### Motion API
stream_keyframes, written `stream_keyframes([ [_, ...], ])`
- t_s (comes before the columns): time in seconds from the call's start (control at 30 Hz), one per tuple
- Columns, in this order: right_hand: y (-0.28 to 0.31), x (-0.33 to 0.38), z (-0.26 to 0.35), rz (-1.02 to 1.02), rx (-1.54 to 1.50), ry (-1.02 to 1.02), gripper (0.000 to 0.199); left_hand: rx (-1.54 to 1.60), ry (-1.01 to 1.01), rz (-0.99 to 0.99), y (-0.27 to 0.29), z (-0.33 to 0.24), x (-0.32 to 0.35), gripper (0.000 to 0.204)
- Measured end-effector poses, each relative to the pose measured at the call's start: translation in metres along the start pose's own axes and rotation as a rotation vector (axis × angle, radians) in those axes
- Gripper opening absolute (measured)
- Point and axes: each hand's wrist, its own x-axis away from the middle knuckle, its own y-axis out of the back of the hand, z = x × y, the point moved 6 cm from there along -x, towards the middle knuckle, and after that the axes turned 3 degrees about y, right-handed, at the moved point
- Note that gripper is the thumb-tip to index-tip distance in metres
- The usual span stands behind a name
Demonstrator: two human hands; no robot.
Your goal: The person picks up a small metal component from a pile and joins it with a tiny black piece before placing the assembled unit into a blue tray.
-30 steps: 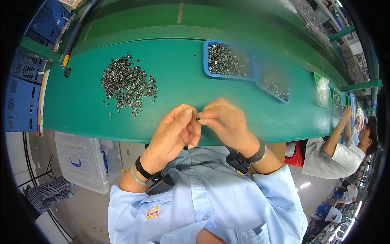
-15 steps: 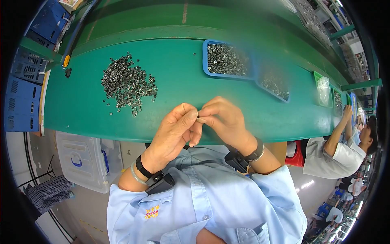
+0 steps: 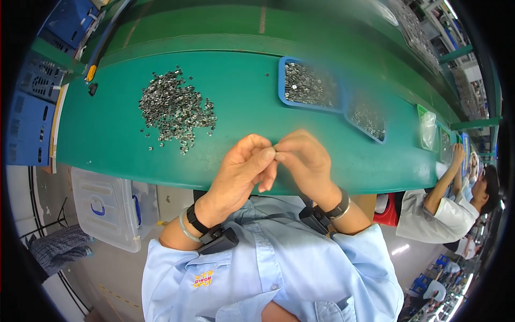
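Above the near edge of the green table, my left hand (image 3: 247,163) and my right hand (image 3: 307,160) meet at the fingertips. Thumb and forefinger of each are pinched together, and a tiny piece between them is mostly covered, so its kind cannot be told. To the left beyond my hands lies a loose pile of small black and silvery metal parts (image 3: 174,107). At the back, right of the middle, a blue tray (image 3: 281,80) holds many similar small parts. Against it stands a second blue tray (image 3: 370,138), also with small parts, partly blurred.
A yellow-and-black tool (image 3: 92,72) lies at the table's far left corner. Green trays (image 3: 420,126), one with a clear bag, stand at the right, near a co-worker (image 3: 437,214). A clear lidded box (image 3: 104,209) sits below the table's left side. Blue crates (image 3: 29,129) line the left.
The whole view has shifted slightly, with the pile and trays a little further right and lower. My hands stay pinched together at the fingertips.
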Motion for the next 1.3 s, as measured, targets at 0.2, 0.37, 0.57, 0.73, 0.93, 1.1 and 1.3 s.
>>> stream_keyframes([
  [0.2,0.027,-0.031,-0.008,-0.001,0.377,0.121,0.008,0.052,0.06,-0.003,0.013,0.002,-0.003,0.018],
  [0.37,0.047,-0.068,-0.039,0.006,0.607,-0.045,0.011,0.025,0.102,-0.016,0.04,0.002,0.014,0.02],
  [0.57,-0.034,-0.087,-0.038,0.331,0.466,0.07,0.016,0.15,0.075,-0.094,0.067,-0.011,0.024,0.033],
  [0.73,-0.096,-0.1,-0.052,0.508,0.434,0.134,0.018,0.248,0.003,-0.176,0.078,-0.023,0.026,0.041],
  [0.93,-0.075,-0.093,-0.052,0.595,0.54,-0.01,0.018,0.261,-0.041,-0.188,0.089,-0.025,0.031,0.041],
  [1.1,-0.046,-0.078,-0.053,0.453,0.484,-0.104,0.016,0.216,-0.041,-0.19,0.091,-0.025,0.027,0.032],
  [1.3,-0.06,-0.072,-0.052,0.529,0.486,0.005,0.011,0.147,-0.064,-0.192,0.087,-0.021,0.026,0.022],
])
